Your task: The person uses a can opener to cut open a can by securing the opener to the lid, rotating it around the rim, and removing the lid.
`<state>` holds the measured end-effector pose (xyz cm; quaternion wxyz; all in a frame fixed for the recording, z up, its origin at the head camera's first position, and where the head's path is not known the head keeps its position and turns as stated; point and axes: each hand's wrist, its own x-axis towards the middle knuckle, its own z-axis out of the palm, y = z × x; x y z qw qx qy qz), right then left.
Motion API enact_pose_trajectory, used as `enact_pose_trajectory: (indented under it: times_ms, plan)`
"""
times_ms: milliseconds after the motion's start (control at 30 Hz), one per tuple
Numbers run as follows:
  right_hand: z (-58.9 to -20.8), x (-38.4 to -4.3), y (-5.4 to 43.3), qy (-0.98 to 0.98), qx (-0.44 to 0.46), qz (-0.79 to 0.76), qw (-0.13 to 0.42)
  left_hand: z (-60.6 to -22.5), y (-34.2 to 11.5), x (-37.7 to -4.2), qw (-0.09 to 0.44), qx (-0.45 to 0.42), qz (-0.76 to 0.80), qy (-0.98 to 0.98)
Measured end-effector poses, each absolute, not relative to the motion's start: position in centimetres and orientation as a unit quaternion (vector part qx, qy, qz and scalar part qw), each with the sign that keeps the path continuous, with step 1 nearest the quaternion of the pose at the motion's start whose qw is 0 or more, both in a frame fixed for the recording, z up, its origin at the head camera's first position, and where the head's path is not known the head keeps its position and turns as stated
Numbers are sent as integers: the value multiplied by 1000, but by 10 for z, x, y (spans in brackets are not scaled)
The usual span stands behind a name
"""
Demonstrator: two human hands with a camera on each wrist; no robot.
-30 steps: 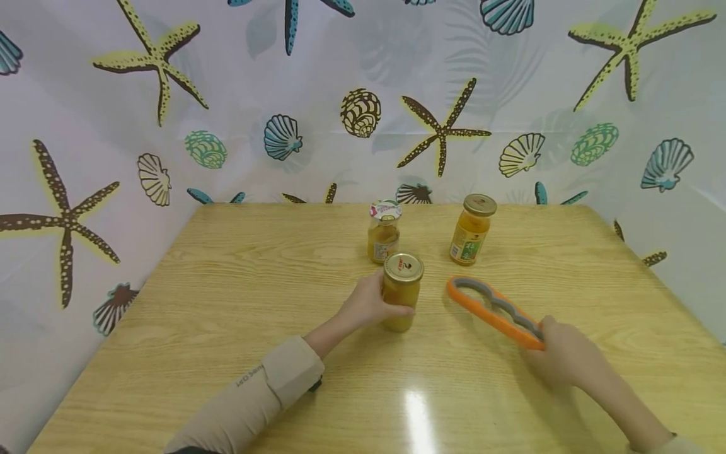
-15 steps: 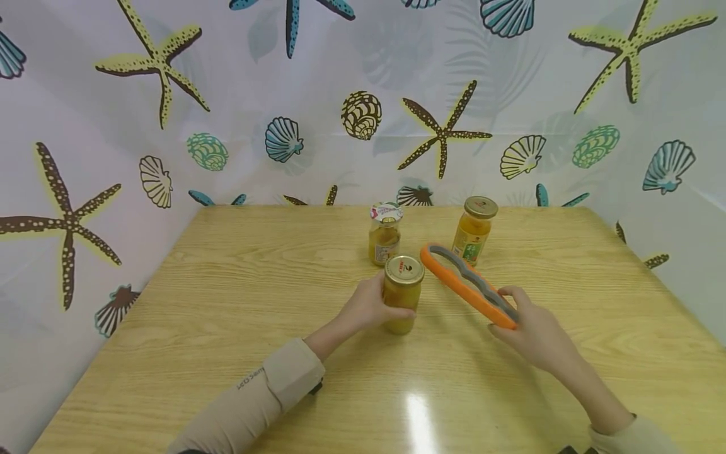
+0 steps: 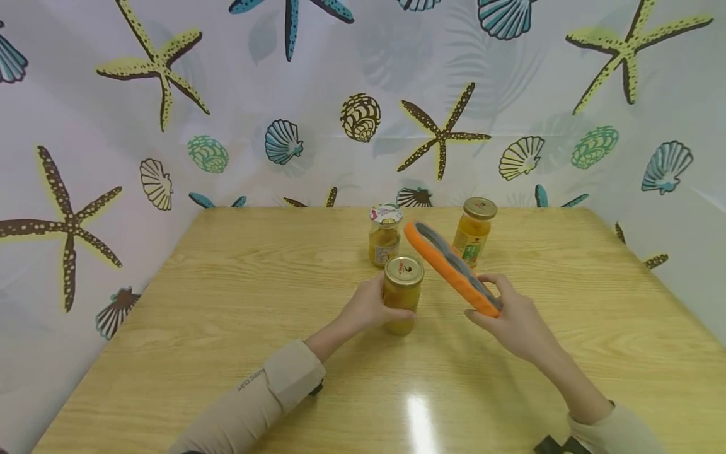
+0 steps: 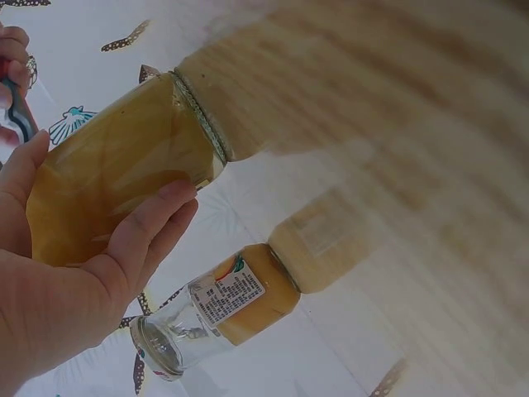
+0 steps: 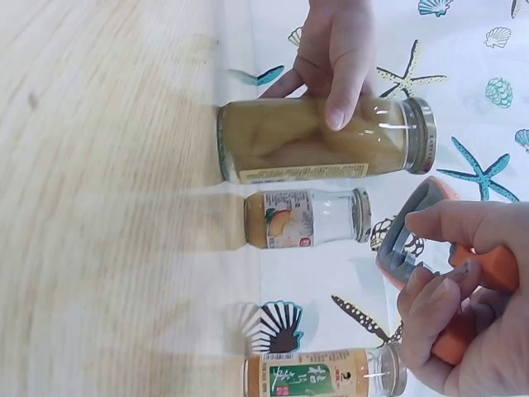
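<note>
My left hand (image 3: pixel 368 306) grips a tall glass jar (image 3: pixel 401 295) of yellowish fruit around its side. The jar stands upright on the table, its gold lid on. In the left wrist view my thumb and fingers wrap the jar (image 4: pixel 124 165). My right hand (image 3: pixel 518 325) holds an orange jar opener (image 3: pixel 452 275) with a wavy grey inner lining by its near end. The opener is raised, tilted up to the left, its far loop close to the right of the lid. In the right wrist view my fingers curl around the opener (image 5: pixel 400 240).
A smaller jar (image 3: pixel 384 243) with a patterned white lid stands right behind the held one. Farther right is an orange-filled jar (image 3: pixel 472 236) with a gold lid, partly behind the opener. A patterned cloth (image 3: pixel 317 75) hangs behind the wooden table (image 3: pixel 272 265).
My right hand has lifted the jar opener and brought it up and left, toward the jar's lid. My left hand and the gripped jar have stayed in place.
</note>
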<state>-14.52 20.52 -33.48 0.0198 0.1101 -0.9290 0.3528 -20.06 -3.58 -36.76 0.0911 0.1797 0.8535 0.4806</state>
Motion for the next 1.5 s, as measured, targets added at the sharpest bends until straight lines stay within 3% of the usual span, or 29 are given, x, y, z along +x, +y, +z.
enact_pose_trajectory:
  times_ms: [433, 1267, 1500]
  plan:
    - [-328, -145, 184, -912, 140, 385, 17, -374, -38, -200, 88, 185, 482, 852]
    - [-329, -148, 159, -910, 206, 351, 84, -372, -38, -200, 65, 218, 467, 854]
    - [-324, -147, 157, -922, 203, 323, 73, -369, -38, -200, 66, 211, 466, 857]
